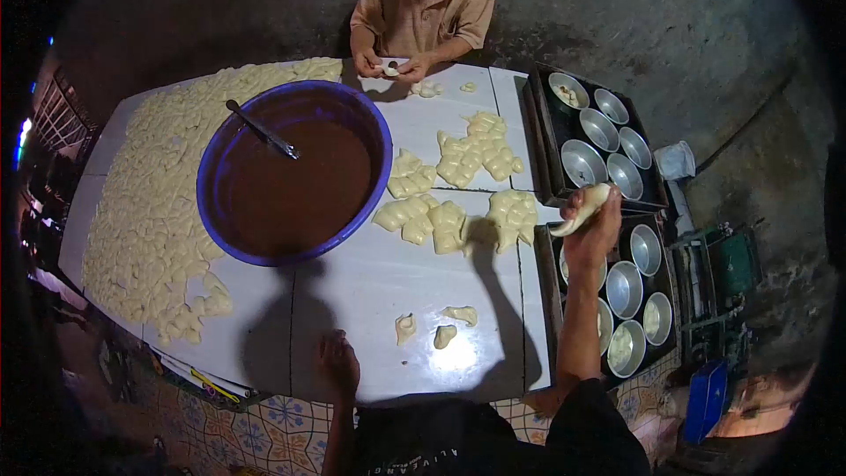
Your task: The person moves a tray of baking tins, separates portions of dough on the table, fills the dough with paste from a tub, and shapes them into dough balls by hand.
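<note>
Below, dough [473,155] on white tabletop [374,308], possibly concrete wall [634,9].

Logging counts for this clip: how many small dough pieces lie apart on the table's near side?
3: left piece, nearest the left hand; right piece, farthest from that hand; middle piece, between them. None seems hidden.

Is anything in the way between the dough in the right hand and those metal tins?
Nothing visible: the right hand holds the dough near the open-topped tins, though the forearm hides parts of some.
</note>
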Demonstrator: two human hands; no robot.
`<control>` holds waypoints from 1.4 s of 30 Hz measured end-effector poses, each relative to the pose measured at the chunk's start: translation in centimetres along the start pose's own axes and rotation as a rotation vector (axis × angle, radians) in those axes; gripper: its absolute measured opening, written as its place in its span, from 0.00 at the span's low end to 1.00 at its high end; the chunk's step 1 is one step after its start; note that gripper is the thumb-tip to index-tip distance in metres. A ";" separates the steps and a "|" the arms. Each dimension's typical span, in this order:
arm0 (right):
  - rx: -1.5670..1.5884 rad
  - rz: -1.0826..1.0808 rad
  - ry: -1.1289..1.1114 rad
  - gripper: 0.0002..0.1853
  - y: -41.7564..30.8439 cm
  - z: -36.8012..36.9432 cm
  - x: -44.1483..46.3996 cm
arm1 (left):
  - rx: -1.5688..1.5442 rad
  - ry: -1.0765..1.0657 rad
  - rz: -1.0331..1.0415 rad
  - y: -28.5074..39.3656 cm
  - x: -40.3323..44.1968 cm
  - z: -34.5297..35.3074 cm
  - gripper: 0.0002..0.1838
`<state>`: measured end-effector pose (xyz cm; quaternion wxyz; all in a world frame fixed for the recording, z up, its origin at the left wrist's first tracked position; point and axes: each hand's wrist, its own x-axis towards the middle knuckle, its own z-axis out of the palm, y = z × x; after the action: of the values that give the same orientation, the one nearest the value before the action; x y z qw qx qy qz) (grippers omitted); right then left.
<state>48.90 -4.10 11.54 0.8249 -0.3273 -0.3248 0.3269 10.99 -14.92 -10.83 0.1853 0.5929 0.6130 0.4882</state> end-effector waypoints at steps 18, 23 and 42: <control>-1.343 -0.316 -0.770 0.15 17.3 -8.2 -0.5 | 0.311 -0.028 0.230 -1.4 -0.2 -0.1 0.05; -1.067 -0.016 -0.294 0.13 21.7 -10.0 1.1 | 0.141 0.060 0.058 -1.4 -0.7 0.4 0.04; 0.258 0.409 -0.976 0.27 -1.4 -8.7 -6.2 | 0.293 -0.018 0.106 -1.9 -0.7 0.3 0.06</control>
<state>52.32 -12.46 5.57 0.5314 -0.0903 -0.5572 0.6317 10.33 -15.06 -12.75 0.0763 0.6493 0.6440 0.3973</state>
